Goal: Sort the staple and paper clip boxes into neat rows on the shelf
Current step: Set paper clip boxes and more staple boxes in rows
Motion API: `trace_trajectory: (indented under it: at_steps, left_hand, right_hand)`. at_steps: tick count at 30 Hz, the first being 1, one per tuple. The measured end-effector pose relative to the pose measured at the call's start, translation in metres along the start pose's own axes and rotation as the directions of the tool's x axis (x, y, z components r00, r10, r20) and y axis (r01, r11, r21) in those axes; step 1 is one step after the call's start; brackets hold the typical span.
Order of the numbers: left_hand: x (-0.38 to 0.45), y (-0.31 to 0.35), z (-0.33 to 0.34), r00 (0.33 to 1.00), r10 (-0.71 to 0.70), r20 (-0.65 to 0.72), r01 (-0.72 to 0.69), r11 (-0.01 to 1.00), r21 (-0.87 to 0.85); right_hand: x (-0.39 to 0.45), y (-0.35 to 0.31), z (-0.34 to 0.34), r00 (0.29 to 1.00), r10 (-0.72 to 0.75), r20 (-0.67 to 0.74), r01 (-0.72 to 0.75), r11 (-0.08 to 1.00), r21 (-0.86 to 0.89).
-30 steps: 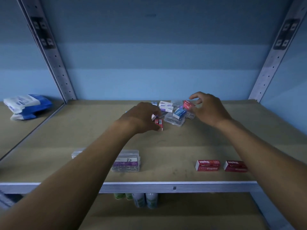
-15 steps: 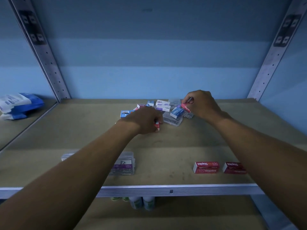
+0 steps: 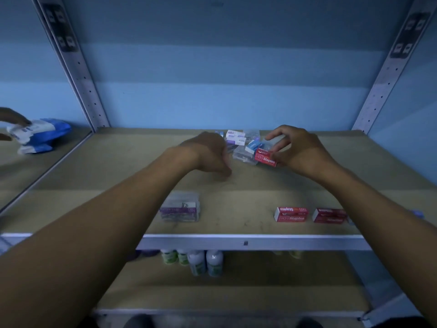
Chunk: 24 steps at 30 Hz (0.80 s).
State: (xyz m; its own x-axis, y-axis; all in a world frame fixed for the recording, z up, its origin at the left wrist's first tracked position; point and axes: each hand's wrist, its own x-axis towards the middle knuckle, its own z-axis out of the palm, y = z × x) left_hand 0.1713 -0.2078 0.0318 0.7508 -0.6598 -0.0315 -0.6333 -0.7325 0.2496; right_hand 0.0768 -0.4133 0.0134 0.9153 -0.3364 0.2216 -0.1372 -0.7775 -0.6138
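We see both hands reaching to the back of the wooden shelf (image 3: 123,185), where a loose heap of small boxes (image 3: 241,145) lies against the blue wall. The right hand (image 3: 300,150) pinches a red staples box (image 3: 266,158) between thumb and curled fingers, holding it at the right edge of the heap, just in front of a blue and white box (image 3: 254,145) and a clear plastic case (image 3: 243,155). The left hand (image 3: 208,153) sits at the heap's left side with its fingers curled downward toward the board; we cannot tell whether it grips anything, since only a speck of red shows at its fingertips. White and purple boxes (image 3: 235,136) lie at the back of the heap between the two hands. Near the front edge of the shelf, a clear paper clip box (image 3: 181,209) with a purple label stands beside the left forearm, and well to its right two red staples boxes (image 3: 292,214) stand side by side in a row, the second one (image 3: 329,215) partly behind the right forearm. On the shelf below stand several small bottles (image 3: 201,261). In the neighbouring bay to the left lies a blue and white packet (image 3: 40,136), with another person's hand (image 3: 11,119) touching it.
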Motion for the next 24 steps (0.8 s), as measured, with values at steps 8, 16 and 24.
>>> trace_trajectory:
  at_steps: [8,16,24]
  left_hand:
    - [-0.039,0.004,0.001,0.998,-0.070,-0.006,0.070,0.997,-0.015]
    - [-0.043,0.004,0.014,0.989,-0.123,0.077,0.123,0.992,0.010]
    - [-0.047,-0.010,0.016,0.996,-0.087,-0.029,0.086,0.996,-0.040]
  right_hand:
    - [-0.044,-0.015,0.015,0.989,0.005,0.149,-0.027,0.988,0.150]
    - [-0.059,-0.013,0.020,0.982,-0.022,0.188,-0.001,0.993,0.120]
    - [-0.056,-0.015,0.007,0.969,-0.093,0.231,0.076,0.994,0.078]
